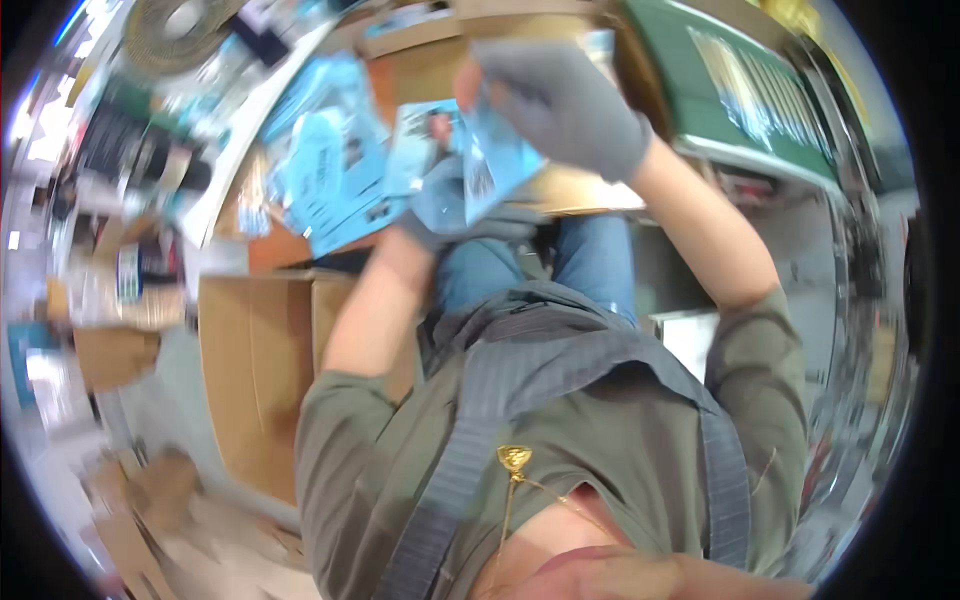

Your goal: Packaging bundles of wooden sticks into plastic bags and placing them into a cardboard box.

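Both my hands wear grey gloves with bare fingertips, and motion blurs them. My right hand [570, 105] is closed, its fingertips pinching the upper part of a light blue printed packet [495, 160]. Lower and to the left, my left hand [435, 212] is closed around the lower left side of the same packet, one fingertip showing above. Behind that fingertip is another blue and white printed piece [408, 150]; whether the left hand touches it, I cannot tell. Several similar blue packets [335, 175] lie in an overlapping pile left of my hands, some in clear plastic.
An open cardboard box [255, 370] stands below the bench at my left. A green case or tray [735, 90] with a row of pale strips is at the far right. A roll of brown tape-like material [180, 30] and a dark bottle-shaped thing [165, 160] sit at the far left.
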Tool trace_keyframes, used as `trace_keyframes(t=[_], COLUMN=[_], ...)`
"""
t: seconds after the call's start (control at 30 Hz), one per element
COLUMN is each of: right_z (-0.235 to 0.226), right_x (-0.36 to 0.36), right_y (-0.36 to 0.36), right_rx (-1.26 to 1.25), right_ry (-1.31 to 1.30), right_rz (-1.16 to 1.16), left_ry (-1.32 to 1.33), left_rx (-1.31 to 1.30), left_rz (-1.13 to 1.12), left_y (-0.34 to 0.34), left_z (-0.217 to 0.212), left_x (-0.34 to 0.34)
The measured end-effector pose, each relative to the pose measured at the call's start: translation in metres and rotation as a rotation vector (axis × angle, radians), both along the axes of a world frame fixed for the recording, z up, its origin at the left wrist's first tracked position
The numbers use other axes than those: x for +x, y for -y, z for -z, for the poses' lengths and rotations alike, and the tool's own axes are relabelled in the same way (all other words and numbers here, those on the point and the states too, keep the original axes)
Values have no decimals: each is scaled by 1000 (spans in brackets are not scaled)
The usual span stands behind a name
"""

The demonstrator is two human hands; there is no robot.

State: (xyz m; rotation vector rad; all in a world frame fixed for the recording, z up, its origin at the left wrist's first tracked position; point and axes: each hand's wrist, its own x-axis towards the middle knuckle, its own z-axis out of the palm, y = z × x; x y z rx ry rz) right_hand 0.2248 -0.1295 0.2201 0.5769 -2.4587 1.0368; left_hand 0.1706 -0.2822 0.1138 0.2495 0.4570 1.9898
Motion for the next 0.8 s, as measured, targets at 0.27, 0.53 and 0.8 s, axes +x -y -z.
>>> trace_keyframes(t=[0.27, 0.53, 0.8], right_z=[-39, 5, 29], right_x=[34, 18, 11], right_y=[70, 41, 34], right_rx=[52, -133, -162], right_ry=[-45, 393, 580], right_rz=[-545, -106, 11], left_ry=[-118, 32, 422], left_rx=[-271, -731, -1030], left_rz=[-483, -1109, -942], left_y=[120, 351, 468], left_z=[-81, -43, 190], left_x=[37, 112, 115])
